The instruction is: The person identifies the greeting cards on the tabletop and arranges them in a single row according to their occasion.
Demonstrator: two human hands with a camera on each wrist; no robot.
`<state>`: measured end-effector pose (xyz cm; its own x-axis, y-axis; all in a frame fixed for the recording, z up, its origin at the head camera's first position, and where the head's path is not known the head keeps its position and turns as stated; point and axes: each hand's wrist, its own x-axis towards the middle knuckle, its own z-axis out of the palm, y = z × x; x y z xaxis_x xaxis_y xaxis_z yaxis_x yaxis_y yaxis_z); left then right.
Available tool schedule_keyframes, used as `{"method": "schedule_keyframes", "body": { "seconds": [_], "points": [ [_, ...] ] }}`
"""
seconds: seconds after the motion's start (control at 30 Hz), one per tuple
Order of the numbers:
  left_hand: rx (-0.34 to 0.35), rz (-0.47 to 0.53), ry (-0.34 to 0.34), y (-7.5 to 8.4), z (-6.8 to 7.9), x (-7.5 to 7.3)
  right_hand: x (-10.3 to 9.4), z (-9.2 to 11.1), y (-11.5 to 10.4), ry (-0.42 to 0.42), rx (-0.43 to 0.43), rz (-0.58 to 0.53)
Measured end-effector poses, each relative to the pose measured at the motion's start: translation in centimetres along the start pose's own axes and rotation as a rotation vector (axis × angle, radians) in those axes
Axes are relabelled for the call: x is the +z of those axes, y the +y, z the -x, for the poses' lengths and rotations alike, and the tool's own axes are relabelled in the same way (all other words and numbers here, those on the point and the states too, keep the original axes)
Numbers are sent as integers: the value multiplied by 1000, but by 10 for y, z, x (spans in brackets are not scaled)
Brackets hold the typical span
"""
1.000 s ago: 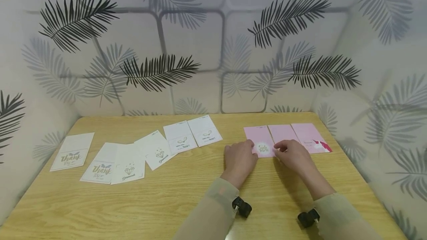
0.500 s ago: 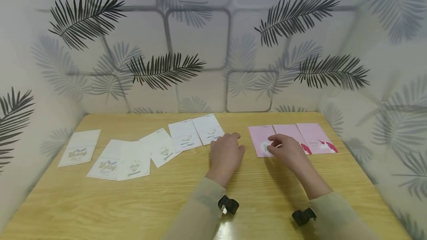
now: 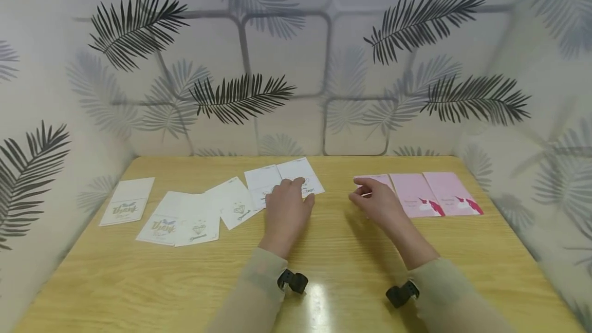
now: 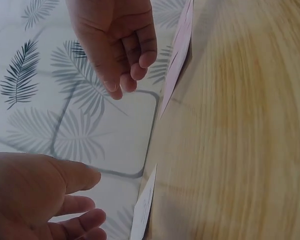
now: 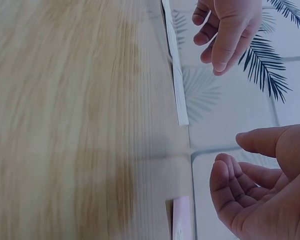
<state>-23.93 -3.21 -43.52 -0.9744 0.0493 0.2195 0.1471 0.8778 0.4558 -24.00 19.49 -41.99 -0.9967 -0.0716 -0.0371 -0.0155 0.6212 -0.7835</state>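
Note:
My left hand (image 3: 287,215) hovers in front of two white cards (image 3: 262,178) with a wings-and-heart print and partly covers them in the head view. Its fingers are loosely bent and hold nothing, as the left wrist view shows the hand (image 4: 45,197) apart from the table. To the right, my right hand (image 3: 381,205) hovers before the leftmost pink card (image 3: 375,177), hiding most of it. In the right wrist view that hand (image 5: 270,185) has bent fingers, thumb apart, nothing between them. Two more pink cards (image 3: 410,193) with unicorn prints lie beside it.
Left on the wooden table (image 3: 185,287) lie two white "Thank you" cards (image 3: 128,200) and two diamond-print cards (image 3: 199,217), some overlapping. A leaf-patterned backdrop (image 3: 296,55) rises behind the table and at both sides.
My left hand has left the leftmost pink card and moved left toward the white wings-and-heart cards. My right hand has let go of that card and lifted, shifting slightly left. The head view has turned right-to-left slightly.

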Motion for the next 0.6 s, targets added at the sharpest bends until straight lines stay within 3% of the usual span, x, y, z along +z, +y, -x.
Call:
{"method": "schedule_keyframes", "body": {
  "seconds": [0.23, 0.6],
  "points": [
    [-42, 5, 21, -25, -3, -12, 17, -14, -10, -16, -14, 1],
    [-88, 39, -10, -42, -11, -9, 39, -30, -22, -45, 11, -49]
  ]
}}
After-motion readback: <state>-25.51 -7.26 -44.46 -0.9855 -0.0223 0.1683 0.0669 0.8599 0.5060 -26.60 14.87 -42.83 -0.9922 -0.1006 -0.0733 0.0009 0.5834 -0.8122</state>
